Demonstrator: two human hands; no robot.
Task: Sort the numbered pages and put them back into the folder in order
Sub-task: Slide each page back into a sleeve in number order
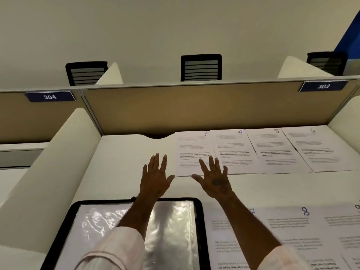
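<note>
Your left hand (155, 177) and right hand (214, 178) are both flat, fingers spread, grasping nothing. The right fingertips are over the lower edge of page 3 (191, 151), at twelve o'clock. Page 4 (233, 151), page 5 (276, 151) and page 6 (319, 151) run toward three o'clock. Page 7 (224, 240) and page 8 (292, 230) lie at five. The folder (199, 230) lies open at six. Sorting looks done and filing barely begun, with page 3 probably next.

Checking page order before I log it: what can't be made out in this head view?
All in the head view:
- Page 7: number partly covered by the right forearm.
- Page beside page 8: number cut by the frame's right edge; page 8 reads fine.
- Page 6: numeral blurred.
- Folder: sleeve glare and the left forearm hide its contents.
- Printed text on all pages: too small.
</note>
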